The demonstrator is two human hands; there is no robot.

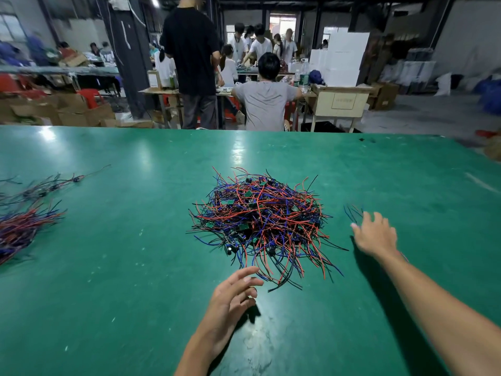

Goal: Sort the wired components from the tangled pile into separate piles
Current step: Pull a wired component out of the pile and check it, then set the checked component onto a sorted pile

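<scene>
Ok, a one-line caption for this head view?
Both open hands, left hand and right hand, flank a tangled pile of wired components on the green table.

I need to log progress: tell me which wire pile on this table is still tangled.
The central pile, just beyond the left hand: its red, blue and black wires cross every way. The left-edge bundle lies roughly combed in one direction.
</scene>
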